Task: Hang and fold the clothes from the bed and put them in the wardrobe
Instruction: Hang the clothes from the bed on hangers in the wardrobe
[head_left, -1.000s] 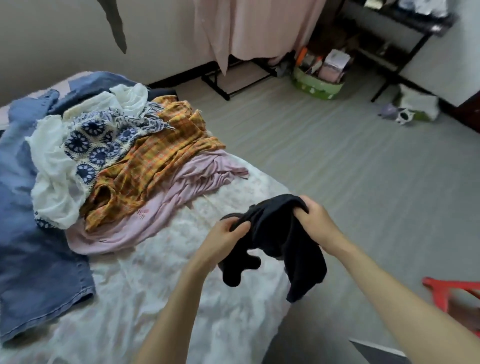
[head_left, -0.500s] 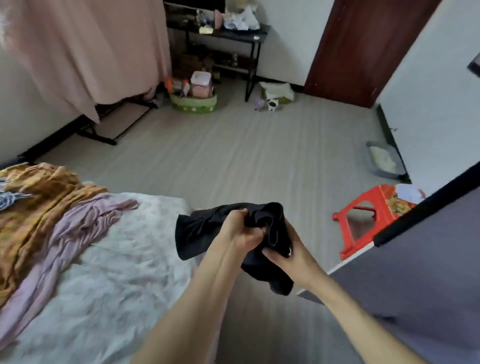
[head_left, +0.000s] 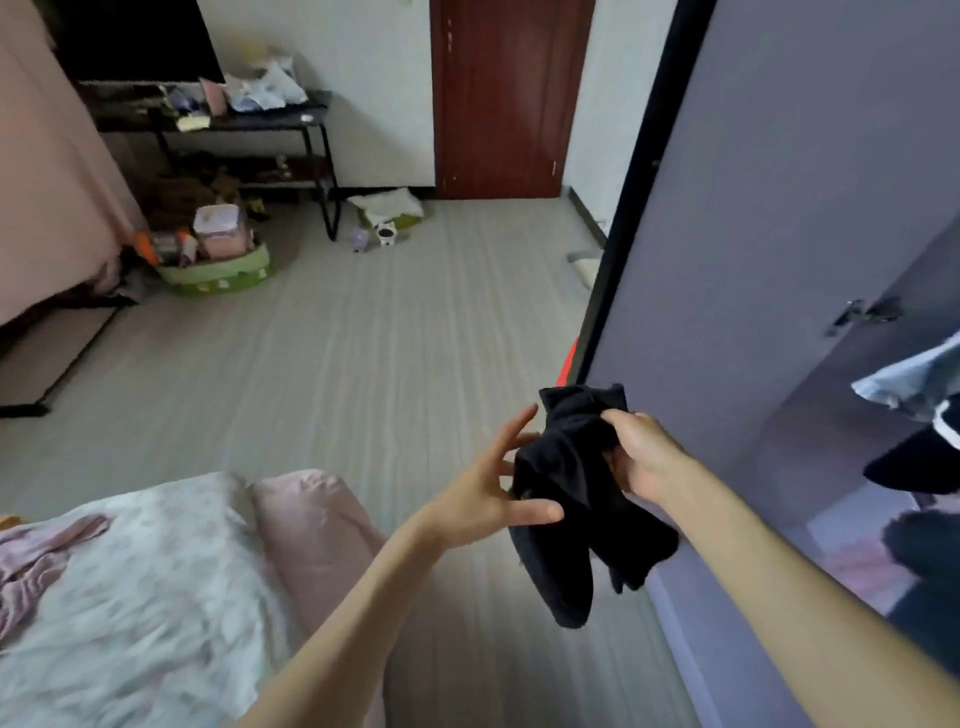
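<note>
A bunched black garment (head_left: 571, 499) hangs in the air in front of the grey wardrobe door (head_left: 769, 218). My right hand (head_left: 641, 454) grips its upper part. My left hand (head_left: 498, 483) is beside it with fingers spread straight, the thumb just under the cloth. At the lower left lies the bed (head_left: 135, 613) with a pale floral sheet, and a pink garment (head_left: 36, 551) lies at its left edge. Inside the wardrobe at the far right hang light blue and black clothes (head_left: 919, 415).
The wardrobe door's black edge (head_left: 639, 218) stands open toward the room. A dark red room door (head_left: 501, 98) is at the back. A black shelf table (head_left: 218, 119), a green basket (head_left: 218, 270) and small items stand on the grey floor (head_left: 332, 374).
The view swung right, from the bed toward the wardrobe. My left hand let go of the black garment and spread open; my right hand carried it toward the wardrobe door.
</note>
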